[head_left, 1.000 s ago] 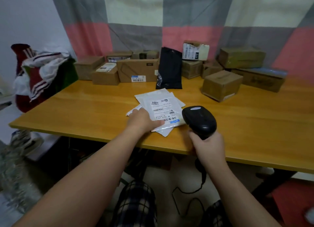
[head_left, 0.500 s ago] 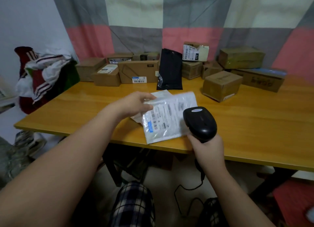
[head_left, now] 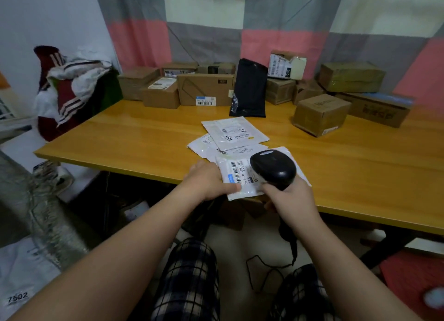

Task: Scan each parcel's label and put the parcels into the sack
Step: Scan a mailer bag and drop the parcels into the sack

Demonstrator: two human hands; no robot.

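Observation:
My left hand grips a white flat mailer by its left edge, label side up, over the near edge of the wooden table. My right hand holds a black barcode scanner whose head sits right over the mailer's label. Two more white mailers lie on the table just beyond. The sack, grey and woven, shows at the left on the floor.
Several cardboard boxes and a black pouch line the back of the table. A pile of clothes sits at the table's left end. The scanner's cable hangs between my knees. A white parcel marked 7502 lies at the lower left.
My left hand lifted the top mailer off the pile, turned it and brought it down toward me under the scanner. My right hand moved the scanner left over the label.

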